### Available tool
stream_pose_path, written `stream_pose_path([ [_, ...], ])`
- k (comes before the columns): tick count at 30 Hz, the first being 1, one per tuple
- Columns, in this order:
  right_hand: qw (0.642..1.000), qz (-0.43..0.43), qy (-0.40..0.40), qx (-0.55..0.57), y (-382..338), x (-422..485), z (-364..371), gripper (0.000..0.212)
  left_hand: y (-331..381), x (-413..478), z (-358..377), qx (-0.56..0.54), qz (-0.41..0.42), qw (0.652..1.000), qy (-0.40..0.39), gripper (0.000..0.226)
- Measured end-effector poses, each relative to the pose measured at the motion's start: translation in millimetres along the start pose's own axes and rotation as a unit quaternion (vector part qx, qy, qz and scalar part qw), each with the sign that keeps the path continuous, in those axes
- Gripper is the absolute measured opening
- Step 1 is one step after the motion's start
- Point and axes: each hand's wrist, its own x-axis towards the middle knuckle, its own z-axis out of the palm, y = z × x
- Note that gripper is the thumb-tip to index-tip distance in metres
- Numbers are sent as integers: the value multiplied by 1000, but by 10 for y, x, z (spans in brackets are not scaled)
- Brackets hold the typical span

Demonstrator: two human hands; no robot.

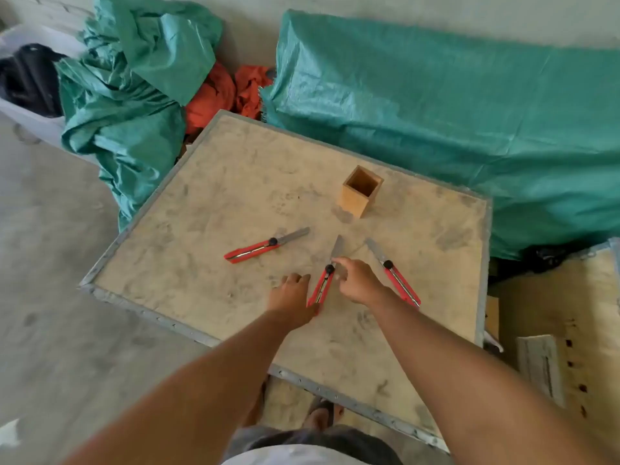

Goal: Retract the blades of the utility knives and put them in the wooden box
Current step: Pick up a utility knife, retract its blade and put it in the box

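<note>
Both forearms reach in. Left hand (pixel 291 294) rests flat, fingers loose, beside middle knife (pixel 324 280); right hand (pixel 356 280) pinches toward its black slider, contact uncertain. Knife axis points blade-first at box (pixel 360 193). Two other knives flank it, blades out.

Single head-worn wide-angle view, looking steeply down and forward, close above the table (pixel 208 182), forearms in frame

No readable text — knives, box unmarked
</note>
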Motion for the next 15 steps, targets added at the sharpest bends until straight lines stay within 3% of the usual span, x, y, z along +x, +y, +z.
stream_pose_path([
  [8, 998, 43, 8, 47, 140, 162, 215, 51, 49, -40, 335, -49, -19, 999, -10, 68],
  [15, 976, 85, 62, 189, 156, 213, 262, 19, 14, -130, 402, -126, -12, 992, 16, 60],
])
